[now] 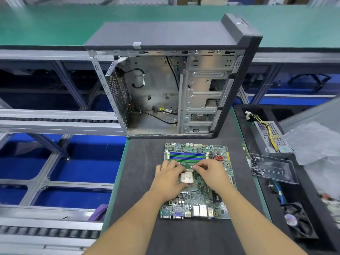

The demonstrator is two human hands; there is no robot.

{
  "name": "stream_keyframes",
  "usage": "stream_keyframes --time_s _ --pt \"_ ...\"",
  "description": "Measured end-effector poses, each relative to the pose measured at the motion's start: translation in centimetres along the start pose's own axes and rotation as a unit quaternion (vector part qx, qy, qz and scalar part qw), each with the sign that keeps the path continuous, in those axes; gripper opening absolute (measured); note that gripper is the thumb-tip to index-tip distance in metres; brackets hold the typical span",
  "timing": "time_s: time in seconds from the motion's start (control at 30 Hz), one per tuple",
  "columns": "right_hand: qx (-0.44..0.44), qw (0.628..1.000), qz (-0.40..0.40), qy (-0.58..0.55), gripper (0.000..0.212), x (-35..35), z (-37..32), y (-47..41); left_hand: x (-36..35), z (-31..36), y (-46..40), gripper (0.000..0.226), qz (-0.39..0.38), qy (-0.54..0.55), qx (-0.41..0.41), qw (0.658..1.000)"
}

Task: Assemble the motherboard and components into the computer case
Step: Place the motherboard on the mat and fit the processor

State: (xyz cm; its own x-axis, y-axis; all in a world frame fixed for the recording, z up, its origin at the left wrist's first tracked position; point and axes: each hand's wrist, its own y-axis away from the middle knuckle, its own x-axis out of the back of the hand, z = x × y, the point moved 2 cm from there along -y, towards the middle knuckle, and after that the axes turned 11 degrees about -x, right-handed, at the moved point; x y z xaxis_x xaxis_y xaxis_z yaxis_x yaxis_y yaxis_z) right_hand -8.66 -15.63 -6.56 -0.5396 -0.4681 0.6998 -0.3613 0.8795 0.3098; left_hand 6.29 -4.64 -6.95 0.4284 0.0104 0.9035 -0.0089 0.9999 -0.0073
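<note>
- Computer case upright at surface far end, open side facing, ready for loading.
- Motherboard flat just before it, outside.
- Left hand, right hand: fingers curled around CPU, seemingly seating it; grasp unclear.

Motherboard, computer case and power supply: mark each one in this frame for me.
motherboard (195,201): head view, on the bare green circuit area nearer the rear ports.
computer case (158,34): head view, on its dark upper panel.
power supply (272,137): head view, on its perforated metal top, right of the case.
</note>
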Motion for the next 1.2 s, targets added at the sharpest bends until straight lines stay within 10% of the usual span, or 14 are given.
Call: stream_keyframes --time_s 0.7,1.2 --pt "0.032 0.994 -0.021 -0.106 0.018 0.3 0.4 2.1 0.4 1.1 -0.7 0.025 0.000 -0.029 -0.064 0.998" --pt "0.252 0.956 0.029 0.145 0.008 -0.8 1.5 4.8 0.6 0.4 -0.2 0.027 0.008 -0.017 -0.022 1.000"
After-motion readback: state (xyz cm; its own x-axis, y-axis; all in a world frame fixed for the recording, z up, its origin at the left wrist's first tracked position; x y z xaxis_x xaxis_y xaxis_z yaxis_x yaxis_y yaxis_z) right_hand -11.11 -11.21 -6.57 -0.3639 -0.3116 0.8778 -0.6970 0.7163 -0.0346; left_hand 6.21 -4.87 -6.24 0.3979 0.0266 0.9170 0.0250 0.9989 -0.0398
